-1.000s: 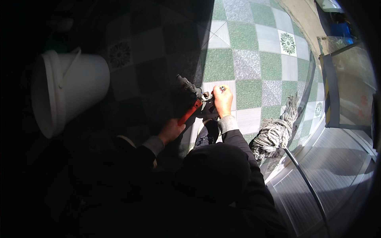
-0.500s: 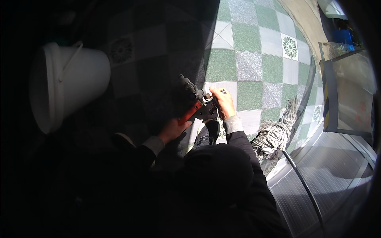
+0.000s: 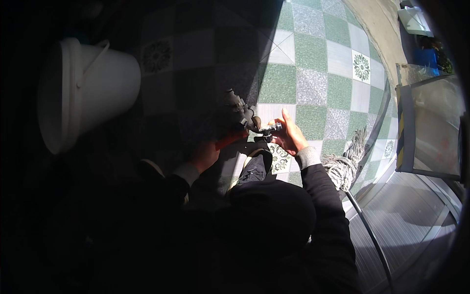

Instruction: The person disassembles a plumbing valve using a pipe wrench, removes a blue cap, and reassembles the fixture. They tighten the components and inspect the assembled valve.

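My left hand [image 3: 203, 156], in deep shade, is closed round the red handle [image 3: 231, 139] of a tool. Above the handle is a grey, jagged metal piece [image 3: 238, 104], too dark to tell whether it is the tool's head or something gripped in it. Beside it, in the sunlight, is a small silver and black metal fitting [image 3: 270, 130]. My right hand [image 3: 293, 135] holds this fitting from the right, with one digit stretched upward and the other fingers curled beneath. Whether the fitting joins the grey piece cannot be made out.
A white bucket [image 3: 103, 83] with a handle lies tipped on the left. Green and white tiles [image 3: 276, 83] cover the floor. At the right are a grey string mop [image 3: 342, 166], a ribbed metal panel [image 3: 401, 210] and a framed clear panel [image 3: 435, 122]. My shoe [image 3: 254, 161] is below my hands.
My right hand has moved right and slightly down, one digit now raised away from the fitting. The red handle has slipped deeper into shade. The whole view has shifted a little.
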Available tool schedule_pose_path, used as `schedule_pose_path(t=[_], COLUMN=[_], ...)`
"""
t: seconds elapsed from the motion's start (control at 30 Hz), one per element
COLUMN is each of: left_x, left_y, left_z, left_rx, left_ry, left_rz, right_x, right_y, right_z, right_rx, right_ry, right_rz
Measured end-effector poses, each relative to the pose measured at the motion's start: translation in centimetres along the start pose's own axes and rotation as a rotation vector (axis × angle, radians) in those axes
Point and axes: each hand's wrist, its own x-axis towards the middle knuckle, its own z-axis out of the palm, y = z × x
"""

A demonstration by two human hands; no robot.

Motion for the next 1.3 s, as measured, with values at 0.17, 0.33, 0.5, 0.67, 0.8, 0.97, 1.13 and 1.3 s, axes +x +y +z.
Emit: schedule_pose_path(t=[0.17,0.33,0.5,0.67,0.8,0.97,1.13,1.3], left_x=[-0.9,-1.0,-0.7,-0.5,-0.4,0.0,0.7,1.3], left_y=[1.9,2.8,2.6,2.2,2.1,2.5,3.5,3.3], left_z=[-2.4,-3.3,-2.2,-1.1,-1.5,-3.0,-3.0,-2.9], left_rx=[0.028,0.064,0.044,0.012,-0.109,-0.278,-0.108,-0.101], left_ry=[0.033,0.038,0.000,-0.077,-0.154,-0.394,-0.418,-0.441], left_rz=[0.165,0.156,0.057,0.000,-0.001,-0.031,-0.060,-0.103], right_x=[-1.9,-3.6,-3.2,-1.0,-0.9,-1.0,-0.4,-0.7], right_y=[-1.5,-1.2,1.7,5.1,5.9,5.6,5.5,5.4], right_z=[-1.3,-0.9,1.4,1.8,0.8,0.7,1.0,0.6], right_rx=[-0.165,0.117,0.195,0.043,-0.029,-0.038,0.173,0.184], right_ry=[-0.018,-0.478,-0.208,-0.038,-0.016,0.008,0.031,-0.046], right_rz=[0.229,0.112,-0.124,-0.272,-0.323,-0.389,-0.293,-0.251])
